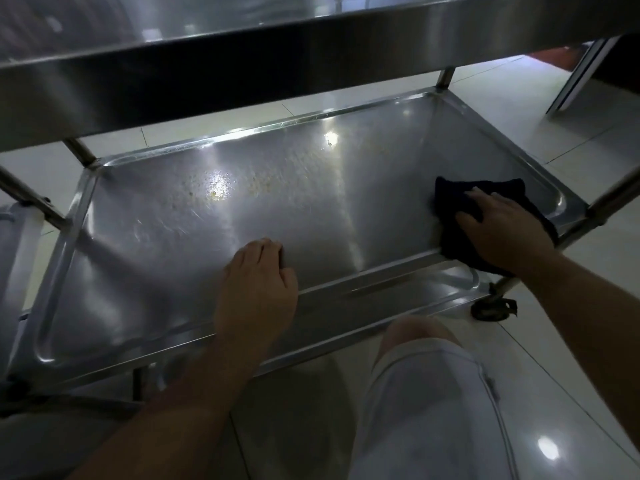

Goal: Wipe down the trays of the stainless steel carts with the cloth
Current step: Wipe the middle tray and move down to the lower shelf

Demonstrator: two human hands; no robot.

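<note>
The right hand (pixel 505 225) lies flat with its fingers spread on the dark cloth (pixel 460 216), its grip open and pressing the cloth onto the lower tray (pixel 242 216) at the tray's near right corner. Part of the cloth hangs over the tray's front rim under the wrist. The left hand (pixel 256 289) rests on that front rim, well to the left of the cloth, fingers curled so the tips touch the tray surface; its grip holds nothing. Beyond the left hand's fingertips, pale specks and smears (pixel 214 188) mark the steel. The upper tray (pixel 207 74) spans above both hands. A caster wheel (pixel 493 308) stands below the right forearm on the tiled floor (pixel 571 375)
</note>
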